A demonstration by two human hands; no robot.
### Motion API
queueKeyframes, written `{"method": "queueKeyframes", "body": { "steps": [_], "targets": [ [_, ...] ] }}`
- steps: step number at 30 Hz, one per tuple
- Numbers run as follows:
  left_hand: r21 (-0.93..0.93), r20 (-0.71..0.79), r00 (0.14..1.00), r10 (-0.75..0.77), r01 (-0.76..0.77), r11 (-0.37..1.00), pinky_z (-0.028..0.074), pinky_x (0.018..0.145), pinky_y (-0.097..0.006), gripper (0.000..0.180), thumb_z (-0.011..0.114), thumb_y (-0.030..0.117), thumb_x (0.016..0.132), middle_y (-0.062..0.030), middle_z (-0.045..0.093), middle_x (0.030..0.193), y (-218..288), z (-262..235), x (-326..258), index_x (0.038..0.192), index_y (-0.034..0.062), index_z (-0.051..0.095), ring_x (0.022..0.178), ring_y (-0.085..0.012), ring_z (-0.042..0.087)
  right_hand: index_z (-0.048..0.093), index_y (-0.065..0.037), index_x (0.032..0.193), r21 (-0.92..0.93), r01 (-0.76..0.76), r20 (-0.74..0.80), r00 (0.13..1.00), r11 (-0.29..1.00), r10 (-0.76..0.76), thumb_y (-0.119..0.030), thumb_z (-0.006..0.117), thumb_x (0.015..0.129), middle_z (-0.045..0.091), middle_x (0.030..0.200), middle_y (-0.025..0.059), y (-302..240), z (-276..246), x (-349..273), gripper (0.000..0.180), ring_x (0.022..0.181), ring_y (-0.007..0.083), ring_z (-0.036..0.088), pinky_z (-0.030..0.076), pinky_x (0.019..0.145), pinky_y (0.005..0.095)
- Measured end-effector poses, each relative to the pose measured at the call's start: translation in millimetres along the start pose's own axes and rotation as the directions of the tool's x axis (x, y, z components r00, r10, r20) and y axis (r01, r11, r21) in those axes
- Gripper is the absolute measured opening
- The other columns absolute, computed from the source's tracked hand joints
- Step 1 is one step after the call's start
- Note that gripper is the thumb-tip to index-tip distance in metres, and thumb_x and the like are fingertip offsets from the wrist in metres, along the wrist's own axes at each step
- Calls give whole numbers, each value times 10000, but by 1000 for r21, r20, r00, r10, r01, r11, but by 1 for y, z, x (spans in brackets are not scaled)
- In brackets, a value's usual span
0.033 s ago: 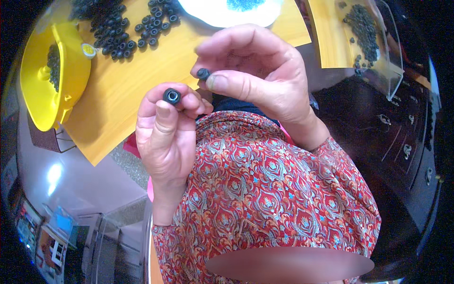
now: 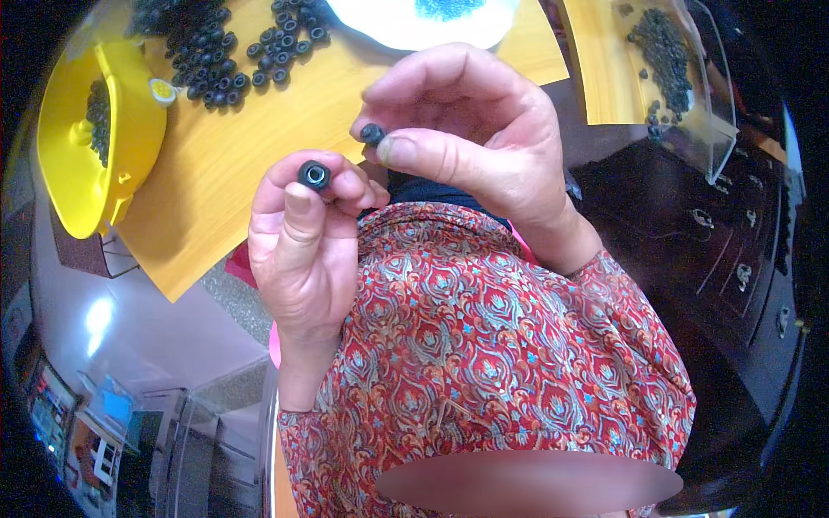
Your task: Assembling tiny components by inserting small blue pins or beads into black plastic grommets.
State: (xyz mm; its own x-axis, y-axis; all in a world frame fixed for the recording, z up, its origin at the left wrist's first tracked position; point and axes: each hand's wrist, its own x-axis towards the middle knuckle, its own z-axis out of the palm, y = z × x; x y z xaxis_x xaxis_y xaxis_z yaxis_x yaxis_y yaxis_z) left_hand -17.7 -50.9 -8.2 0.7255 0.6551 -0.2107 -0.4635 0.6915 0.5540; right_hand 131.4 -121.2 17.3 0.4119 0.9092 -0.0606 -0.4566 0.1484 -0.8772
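My left hand (image 2: 302, 237) pinches a black cap-like part (image 2: 313, 175) between thumb and forefinger. The part's round opening, lined by a pale shiny ring, is turned up toward me. A little higher and to the right, my right hand (image 2: 484, 142) holds a smaller black plug-like piece (image 2: 372, 135) at the tips of its thumb and forefinger. The two pieces are apart, over the near edge of a yellow wooden table (image 2: 216, 164). On that table, at the back, several black ring-shaped parts (image 2: 226, 86) lie in a loose pile.
At the left sits a yellow tub (image 2: 142, 142) with small dark pieces (image 2: 98, 121) in it. A white plate (image 2: 380, 19) bearing blue bits is at the back. To the right, a second wooden surface (image 2: 596, 78) carries small black pieces (image 2: 665, 65) beside a clear plastic sheet (image 2: 721, 129).
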Motion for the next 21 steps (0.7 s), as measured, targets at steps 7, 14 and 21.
{"method": "queueKeyframes", "body": {
  "steps": [7, 14, 21],
  "targets": [
    [-11, -5, 1000, 19, -19, 1000, 491, 805, -373, 285, 593, 211, 904, -106, 624, 898, -2, -3, -1, 1059, -27, 561, 839, -186, 590, 646, 64, 938, -408, 375, 295, 917, 832, -269, 100, 645, 756, 617, 941, 157, -7, -7, 8, 186, 851, 200, 617, 505, 755, 281],
    [5, -53, 997, 50, -50, 999, 524, 794, -366, 247, 596, 184, 901, -111, 635, 939, -3, 1, -2, 1046, -15, 576, 838, -195, 620, 701, -58, 891, -527, 451, 287, 892, 720, -348, -23, 717, 716, 647, 848, 72, -3, -2, 8, 180, 800, 196, 642, 508, 690, 282],
    [63, 65, 998, 25, -29, 998, 430, 911, -334, 338, 627, 230, 879, -78, 617, 1036, -2, -6, -4, 1122, 7, 552, 976, -174, 572, 692, -65, 856, -554, 473, 306, 881, 685, -361, -1, 710, 693, 646, 829, 71, -7, 1, 8, 175, 763, 206, 644, 511, 662, 289]
  ]
}}
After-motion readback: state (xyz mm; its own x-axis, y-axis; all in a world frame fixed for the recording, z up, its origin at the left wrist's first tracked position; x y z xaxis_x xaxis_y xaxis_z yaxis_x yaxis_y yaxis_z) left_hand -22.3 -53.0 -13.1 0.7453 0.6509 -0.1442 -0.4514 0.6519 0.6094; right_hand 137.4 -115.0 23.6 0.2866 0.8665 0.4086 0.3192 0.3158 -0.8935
